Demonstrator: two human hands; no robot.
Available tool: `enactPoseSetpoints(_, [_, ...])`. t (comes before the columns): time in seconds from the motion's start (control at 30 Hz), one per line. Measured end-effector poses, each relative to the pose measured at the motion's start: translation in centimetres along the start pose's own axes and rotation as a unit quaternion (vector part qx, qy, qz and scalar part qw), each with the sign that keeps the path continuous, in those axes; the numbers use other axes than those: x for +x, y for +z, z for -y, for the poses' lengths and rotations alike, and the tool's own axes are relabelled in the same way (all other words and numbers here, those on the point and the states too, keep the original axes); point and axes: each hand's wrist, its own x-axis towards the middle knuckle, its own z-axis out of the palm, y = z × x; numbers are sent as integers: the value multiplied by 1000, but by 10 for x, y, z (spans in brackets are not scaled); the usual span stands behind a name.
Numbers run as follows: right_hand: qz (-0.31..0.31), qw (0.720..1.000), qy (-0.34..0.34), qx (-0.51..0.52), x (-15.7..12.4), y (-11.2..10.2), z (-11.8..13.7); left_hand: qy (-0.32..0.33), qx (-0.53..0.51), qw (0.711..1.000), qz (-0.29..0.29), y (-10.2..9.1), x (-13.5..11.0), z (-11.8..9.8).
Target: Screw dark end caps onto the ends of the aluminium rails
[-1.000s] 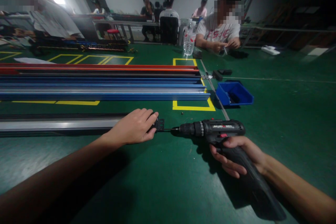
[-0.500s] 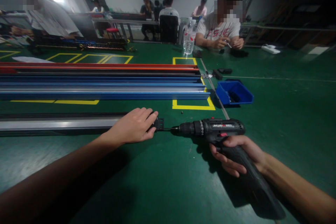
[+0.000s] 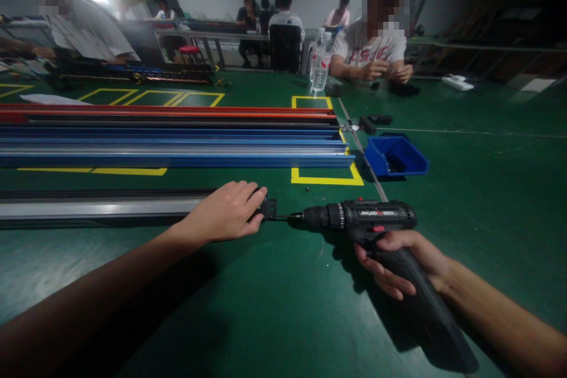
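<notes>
My left hand [image 3: 230, 211] is closed over the right end of a long black and silver metal profile [image 3: 101, 208] lying on the green table. A small black end piece [image 3: 271, 208] sticks out past its fingers. My right hand [image 3: 398, 260] is wrapped round the grip of a black cordless drill [image 3: 376, 212], which lies level and points left. The drill's thin bit [image 3: 286, 218] reaches to the black end piece; whether its tip sits in a screw cannot be made out. A tiny screw-like piece [image 3: 308, 189] lies on the table just beyond the bit.
Beyond the profile lie blue rails [image 3: 177, 159] and a red rail [image 3: 177, 110]. A blue bin [image 3: 396, 156] with dark parts stands right of them. Further back are water bottles [image 3: 319, 65] and a co-worker [image 3: 370, 53] handling something small. Another person [image 3: 88, 23] is at the left.
Both hands and the drill keep nearly the same place. The drill body has shifted or rolled very slightly. At the left, the other person's arm has moved.
</notes>
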Motion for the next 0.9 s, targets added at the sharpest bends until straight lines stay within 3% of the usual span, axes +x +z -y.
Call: enactPoseSetpoints(0.9, [6, 1000, -5, 12, -1, 0, -1, 6, 13, 1000, -14, 3, -1, 1])
